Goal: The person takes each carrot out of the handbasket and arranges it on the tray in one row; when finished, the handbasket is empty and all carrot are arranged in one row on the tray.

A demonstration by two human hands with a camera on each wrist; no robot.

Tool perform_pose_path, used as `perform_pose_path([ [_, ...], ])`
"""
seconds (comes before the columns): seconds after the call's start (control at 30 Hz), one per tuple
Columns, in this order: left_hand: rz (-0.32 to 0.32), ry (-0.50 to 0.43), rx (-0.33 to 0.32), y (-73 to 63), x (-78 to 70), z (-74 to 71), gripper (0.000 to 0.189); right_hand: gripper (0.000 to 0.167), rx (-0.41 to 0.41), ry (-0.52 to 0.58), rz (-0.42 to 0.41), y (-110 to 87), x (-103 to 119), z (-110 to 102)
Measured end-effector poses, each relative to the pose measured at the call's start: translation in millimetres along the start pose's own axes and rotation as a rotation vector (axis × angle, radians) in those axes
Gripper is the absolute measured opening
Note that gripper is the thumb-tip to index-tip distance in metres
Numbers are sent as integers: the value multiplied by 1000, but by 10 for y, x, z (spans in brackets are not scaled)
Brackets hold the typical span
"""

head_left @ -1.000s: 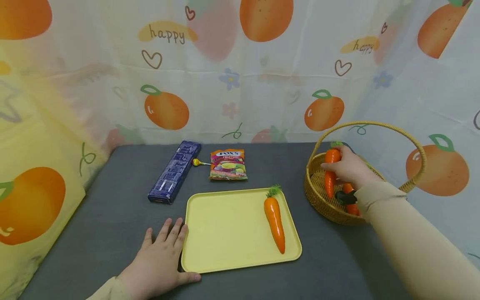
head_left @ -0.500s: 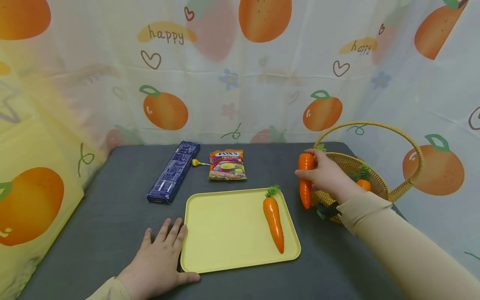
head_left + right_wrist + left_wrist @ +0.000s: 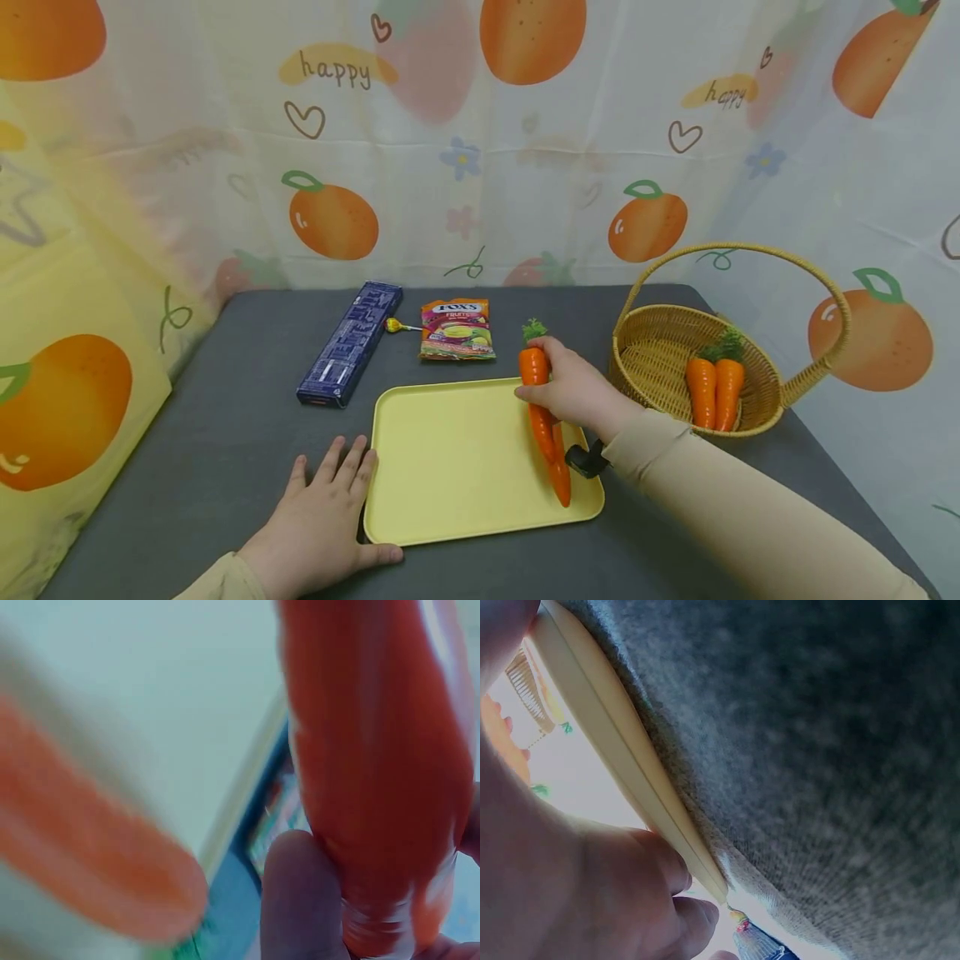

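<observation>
carrot (image 3: pixel 540 425), glossy and orange, is in your right grip (image 3: pixel 573 385): your thumb and fingers are closed on its thick upper end. its leafy top points to twelve o'clock and its tip to between five and six, over the two o'clock side of a yellow tray (image 3: pixel 450 467). on that same tray lies a second carrot (image 3: pixel 560 487), partly hidden behind the one you hold. in the right wrist view you can see a gap between the two bodies there; whether they touch lower down, you cannot tell. your left grip (image 3: pixel 318 521) holds nothing; it rests back upward with fingers spread on the grey worktop (image 3: pixel 202 458), fingertips at the tray's nine o'clock rim and thumb just beside its seven o'clock corner.

at two o'clock from the tray stands a wicker basket (image 3: pixel 645 350) with its hoop handle raised; in it a pair of carrots (image 3: pixel 702 392) lie side by side, green ends away from you. at twelve o'clock, beyond the tray, you have a fox's fruits packet (image 3: pixel 456 331), with a lollipop (image 3: pixel 392 325) on its nine o'clock side, stick toward it. a blue box (image 3: pixel 350 343) lies slanted near the lollipop, toward ten o'clock from the tray. behind the worktop hangs a pale cloth (image 3: pixel 555 150) printed with oranges and hearts.
</observation>
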State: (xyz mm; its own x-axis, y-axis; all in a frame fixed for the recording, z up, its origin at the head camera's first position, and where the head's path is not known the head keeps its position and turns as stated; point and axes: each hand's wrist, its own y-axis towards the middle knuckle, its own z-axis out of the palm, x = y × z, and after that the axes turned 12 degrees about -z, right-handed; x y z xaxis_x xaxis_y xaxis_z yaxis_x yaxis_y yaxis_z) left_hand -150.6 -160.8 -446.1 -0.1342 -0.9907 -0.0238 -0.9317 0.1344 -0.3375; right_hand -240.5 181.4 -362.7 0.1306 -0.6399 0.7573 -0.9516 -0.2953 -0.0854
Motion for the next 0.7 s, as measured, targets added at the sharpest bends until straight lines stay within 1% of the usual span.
perform_pose_path([
  [0.17,-3,5,2,8,3,3,143,80,36,-103,-14,60,8,309],
  [0.33,-4,-2,-2,1,2,14,142,81,79,-156,-12,92,-69,553],
  [0.47,-4,2,-2,4,0,16,143,81,102,-197,-13,88,-108,640],
  [0.7,-1,2,-3,14,-2,13,143,82,110,-283,-11,91,-117,698],
])
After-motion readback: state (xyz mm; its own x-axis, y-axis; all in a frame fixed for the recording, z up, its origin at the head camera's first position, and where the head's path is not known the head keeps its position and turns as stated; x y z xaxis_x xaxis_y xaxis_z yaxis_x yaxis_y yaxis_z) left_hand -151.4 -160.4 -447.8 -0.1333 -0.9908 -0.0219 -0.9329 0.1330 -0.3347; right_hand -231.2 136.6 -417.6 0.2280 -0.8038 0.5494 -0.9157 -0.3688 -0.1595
